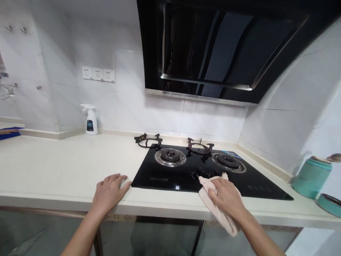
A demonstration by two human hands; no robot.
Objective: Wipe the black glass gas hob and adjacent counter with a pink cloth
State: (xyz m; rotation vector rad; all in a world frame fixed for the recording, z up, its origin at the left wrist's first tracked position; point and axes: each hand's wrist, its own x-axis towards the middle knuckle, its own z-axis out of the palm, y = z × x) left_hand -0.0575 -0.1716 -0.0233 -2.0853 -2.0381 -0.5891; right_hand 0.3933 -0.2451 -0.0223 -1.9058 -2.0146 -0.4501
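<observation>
Head view, only one I've got. My right hand (225,197) is on the cream cloth (211,206), right of centre in the lower frame, at the front edge of the black cooktop (183,179). Right fingers are bunched together with the thumb across, gripping a fold; what's under the palm I can't see. Top of the cloth sits just by the control knobs (201,171); the loose end hangs over the desk (66,167) edge, probably because only part of it is gathered up.

My left hand (109,192), lower left of centre, is empty, palm down on the desk, fingers loosely spread, thumb near the cooktop's front-left corner. Likely a brace while I lean in.

Both pan supports (160,140) are off the burners (170,156), set behind them toward the wall. My read: parked there so the burner rings stay exposed.

Spray bottle (91,122) stands upright mid-left against the wall, likely out of the way. Teal canister (312,177) and a round teal piece (330,205) are at far right. Range hood (226,46) fills the upper right. Another hand (9,131) is on something blue (12,135) at far left.
</observation>
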